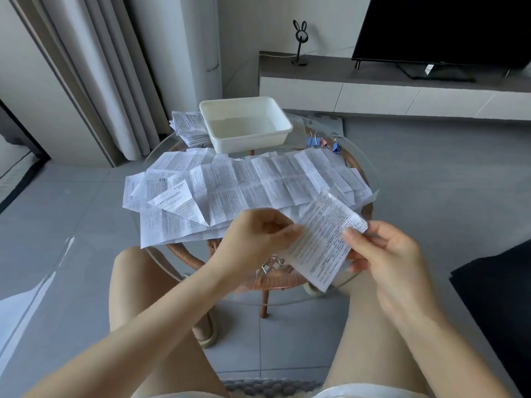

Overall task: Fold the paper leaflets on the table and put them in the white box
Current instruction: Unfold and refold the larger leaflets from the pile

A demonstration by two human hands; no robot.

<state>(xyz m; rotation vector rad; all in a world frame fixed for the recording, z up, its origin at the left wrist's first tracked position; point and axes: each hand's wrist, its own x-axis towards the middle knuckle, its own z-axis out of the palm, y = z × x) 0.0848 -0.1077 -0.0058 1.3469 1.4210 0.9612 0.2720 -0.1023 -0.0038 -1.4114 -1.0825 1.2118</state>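
Leaflet (321, 239) held up over the near edge of the desk (356, 165), clear of the spread sheets, likely for creasing in the air. Left hand (258, 237) pinching its left edge, fingers (290, 229) curled close on the paper. Right hand (385, 254) pinching the upper right corner between thumb and fingertips. Gripped at both sides, probably to bring one half onto the other. Long unfolded leaflets (258, 179) fanned across the desk, overlapping. White box (250, 142) at the far side, mouth up, handy for dropping; no leaflet seen inside. Smaller stack (189, 127) just left of the box; binder clips (316, 142) to its right.
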